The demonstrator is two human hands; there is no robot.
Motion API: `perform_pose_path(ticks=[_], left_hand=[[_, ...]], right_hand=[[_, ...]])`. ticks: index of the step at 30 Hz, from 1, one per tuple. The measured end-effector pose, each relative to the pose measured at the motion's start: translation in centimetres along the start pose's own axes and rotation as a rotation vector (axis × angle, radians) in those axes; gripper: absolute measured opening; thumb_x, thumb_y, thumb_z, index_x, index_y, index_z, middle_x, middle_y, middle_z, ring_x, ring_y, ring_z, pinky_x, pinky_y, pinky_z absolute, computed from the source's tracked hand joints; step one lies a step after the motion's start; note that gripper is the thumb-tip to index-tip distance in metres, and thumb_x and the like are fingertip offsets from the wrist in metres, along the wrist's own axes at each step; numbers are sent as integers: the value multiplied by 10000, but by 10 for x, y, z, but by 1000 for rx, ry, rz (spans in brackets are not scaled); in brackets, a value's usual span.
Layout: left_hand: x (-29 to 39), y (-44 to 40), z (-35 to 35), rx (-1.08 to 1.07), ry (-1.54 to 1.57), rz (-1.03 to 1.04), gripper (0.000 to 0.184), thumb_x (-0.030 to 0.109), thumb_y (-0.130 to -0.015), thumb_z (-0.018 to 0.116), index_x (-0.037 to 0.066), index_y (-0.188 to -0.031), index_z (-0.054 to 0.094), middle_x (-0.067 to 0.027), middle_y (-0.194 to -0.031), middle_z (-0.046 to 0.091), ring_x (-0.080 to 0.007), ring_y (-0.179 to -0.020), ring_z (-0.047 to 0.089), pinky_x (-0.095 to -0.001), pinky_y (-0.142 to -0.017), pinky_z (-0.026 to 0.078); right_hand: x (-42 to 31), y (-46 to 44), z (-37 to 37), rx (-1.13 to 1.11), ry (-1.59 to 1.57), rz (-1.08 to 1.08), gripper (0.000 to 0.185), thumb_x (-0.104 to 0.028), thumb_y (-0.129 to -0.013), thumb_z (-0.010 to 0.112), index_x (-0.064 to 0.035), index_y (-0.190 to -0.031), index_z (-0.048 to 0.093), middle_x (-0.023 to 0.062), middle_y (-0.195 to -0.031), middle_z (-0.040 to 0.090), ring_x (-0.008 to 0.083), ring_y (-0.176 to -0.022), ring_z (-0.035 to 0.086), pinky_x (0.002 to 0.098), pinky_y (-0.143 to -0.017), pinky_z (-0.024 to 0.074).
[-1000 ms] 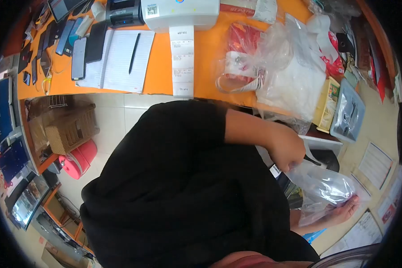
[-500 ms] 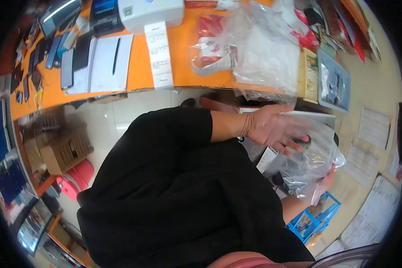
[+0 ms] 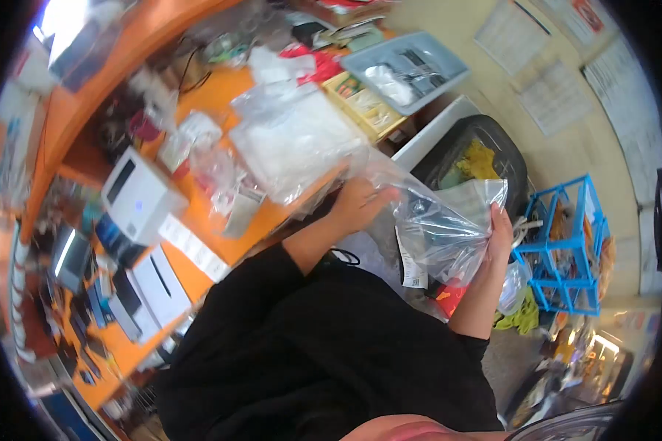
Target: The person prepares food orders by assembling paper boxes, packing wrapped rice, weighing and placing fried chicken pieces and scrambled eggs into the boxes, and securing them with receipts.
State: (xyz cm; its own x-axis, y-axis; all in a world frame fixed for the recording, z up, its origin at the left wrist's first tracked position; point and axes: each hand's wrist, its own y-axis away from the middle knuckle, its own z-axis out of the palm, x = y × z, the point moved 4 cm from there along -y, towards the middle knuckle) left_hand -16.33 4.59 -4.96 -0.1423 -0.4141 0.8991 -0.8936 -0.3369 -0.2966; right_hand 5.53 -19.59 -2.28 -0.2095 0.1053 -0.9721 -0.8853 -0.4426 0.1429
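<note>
A clear plastic bag [image 3: 441, 228] stretches between my two hands in front of my body, crumpled and bunched toward the right. My right hand [image 3: 501, 234] grips its right side, the thumb pressed on the film. At the left end, my left hand [image 3: 362, 206] has its fingers pinched at the film; part of them is hidden. A white printed label with a barcode [image 3: 412, 261] shows at the lower left of the bag; whether it is fixed to the bag I cannot tell. Something red [image 3: 452, 295] lies below the bag.
A stack of clear bags [image 3: 298, 143] lies on the orange desk [image 3: 254, 231], near a white label printer [image 3: 141, 195]. A dark bin [image 3: 511, 151] with yellow contents stands beyond my hands. A blue rack [image 3: 559, 250] is at right, a grey tray [image 3: 449, 66] behind.
My view has turned toward the right, so the desk sits further left. My left hand has gone from spread fingers over the bag to its left end, and the bag is now drawn out.
</note>
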Motion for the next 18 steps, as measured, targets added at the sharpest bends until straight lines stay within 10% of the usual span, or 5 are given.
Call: perform_pose_path(ticks=[8,10,11,16,18], left_hand=[[5,11,8,-414,1324,-605,440,134,-904,600,28,-1301,443,-137,-1112,616,-211,-948,606,-352,-884,481],[-7,4,1,-167,1251,-638,468,127,-885,634,34,-1304,450,-105,-1131,594,-188,-976,588,-331,-848,485],[-15,-1,-2,-45,1211,-644,482,124,-875,651,36,-1306,453,-89,-1141,584,-177,-989,579,-320,-830,487],[-45,6,6,257,1035,-624,387,142,-872,653,18,-1209,508,-80,-1090,585,-174,-948,578,-312,-797,488],[-29,2,5,265,966,-663,328,159,-857,672,24,-1127,542,-58,-1046,591,-153,-925,571,-300,-771,486]], right_hand=[[16,-72,1,90,300,-99,326,-281,-927,592,-35,-1140,594,43,-957,644,115,-792,591,226,-730,465],[24,-96,10,76,332,-206,360,-302,-926,592,-25,-1156,584,55,-983,640,122,-832,596,243,-752,469],[25,-113,6,281,588,-643,353,-301,-921,598,-18,-1133,585,63,-1017,635,127,-892,598,263,-781,474],[-13,-17,141,-480,569,-180,335,-197,-771,738,-63,-1048,604,65,-919,652,176,-849,625,290,-758,484],[-4,28,196,-733,872,-357,338,-169,-741,769,-29,-974,568,87,-810,602,150,-768,595,269,-708,474]])
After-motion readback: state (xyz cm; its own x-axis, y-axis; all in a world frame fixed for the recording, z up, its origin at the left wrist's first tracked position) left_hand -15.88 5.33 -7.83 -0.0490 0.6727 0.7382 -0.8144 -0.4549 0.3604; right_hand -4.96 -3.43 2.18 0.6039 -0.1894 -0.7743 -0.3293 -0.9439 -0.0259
